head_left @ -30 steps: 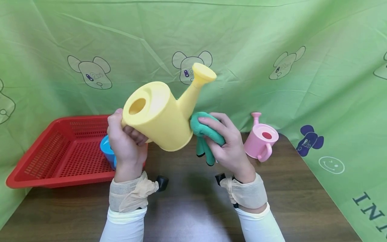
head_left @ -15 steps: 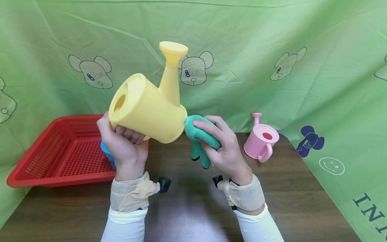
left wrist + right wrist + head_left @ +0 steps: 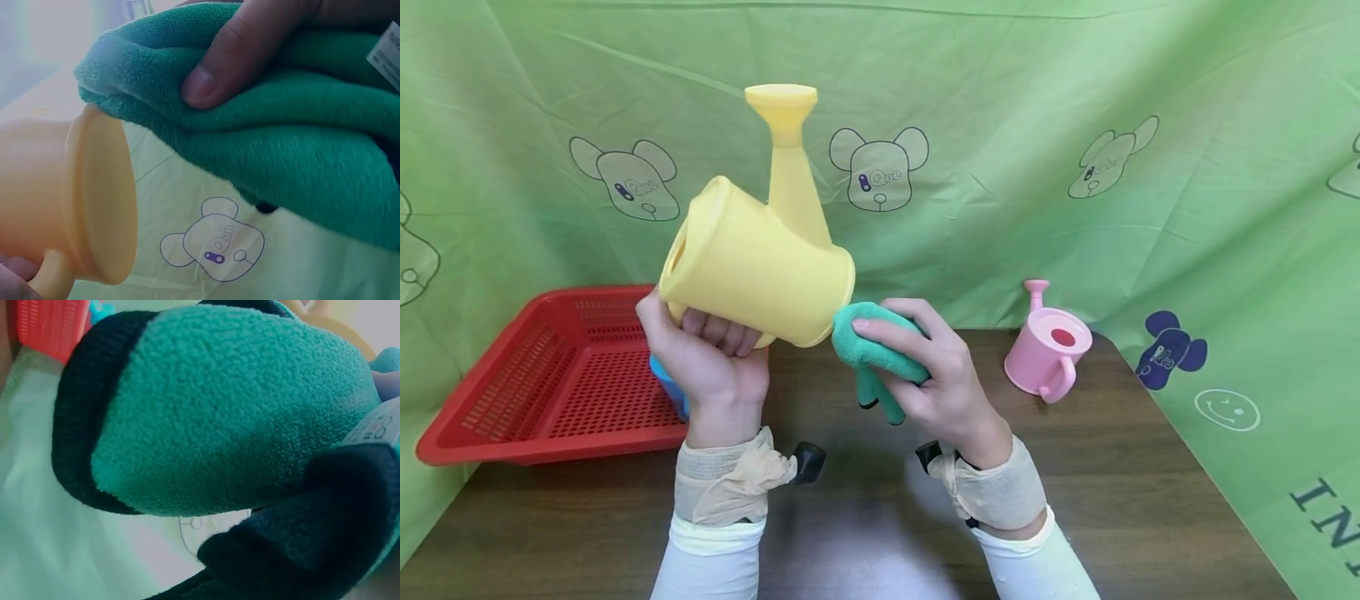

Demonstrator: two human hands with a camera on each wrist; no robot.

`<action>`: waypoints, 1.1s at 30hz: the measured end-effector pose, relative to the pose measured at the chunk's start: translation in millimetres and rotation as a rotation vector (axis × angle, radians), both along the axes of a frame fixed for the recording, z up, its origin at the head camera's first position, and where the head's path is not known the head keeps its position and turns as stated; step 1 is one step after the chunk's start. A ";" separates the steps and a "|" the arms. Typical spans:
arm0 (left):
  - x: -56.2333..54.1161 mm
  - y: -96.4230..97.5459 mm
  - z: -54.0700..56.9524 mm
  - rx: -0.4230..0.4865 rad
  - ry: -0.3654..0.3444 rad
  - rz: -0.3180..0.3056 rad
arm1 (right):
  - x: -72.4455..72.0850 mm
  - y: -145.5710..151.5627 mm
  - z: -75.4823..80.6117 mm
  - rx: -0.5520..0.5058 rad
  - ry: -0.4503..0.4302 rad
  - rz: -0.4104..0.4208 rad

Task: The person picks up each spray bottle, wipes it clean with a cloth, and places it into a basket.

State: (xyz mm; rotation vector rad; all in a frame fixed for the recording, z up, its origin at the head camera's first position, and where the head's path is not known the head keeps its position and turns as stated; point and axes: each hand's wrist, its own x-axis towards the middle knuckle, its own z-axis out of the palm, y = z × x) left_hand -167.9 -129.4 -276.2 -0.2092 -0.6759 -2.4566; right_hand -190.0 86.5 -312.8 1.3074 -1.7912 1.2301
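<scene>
In the head view my left hand point(image 3: 711, 358) grips the handle of a yellow watering can point(image 3: 760, 267), held above the table and tilted so its spout points up and its base faces right. My right hand point(image 3: 936, 367) pinches a folded green cloth point(image 3: 876, 342) with dark edging, its loose ends hanging below. The cloth meets the lower rim of the can's base. From the left wrist, the can's base point(image 3: 103, 200) shows with the cloth point(image 3: 206, 119) at its upper edge and a thumb pressed into the folds. The cloth point(image 3: 231, 412) fills most of the right wrist view.
A red perforated basket point(image 3: 542, 450) stands at the left, with a blue object point(image 3: 670, 387) partly hidden behind my left hand. A pink watering can point(image 3: 1047, 354) stands upright on the wooden table point(image 3: 1120, 467) at the right. Green printed fabric point(image 3: 1000, 167) hangs behind.
The yellow can has tipped back to the left, its spout swinging from slanting right to nearly upright. My right hand has moved left and slightly down with the cloth, along the base's rim.
</scene>
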 end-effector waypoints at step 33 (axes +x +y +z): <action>-1.5 10.8 -5.8 0.247 -0.013 -0.299 | 2.7 -4.6 -0.4 -0.066 0.071 -0.055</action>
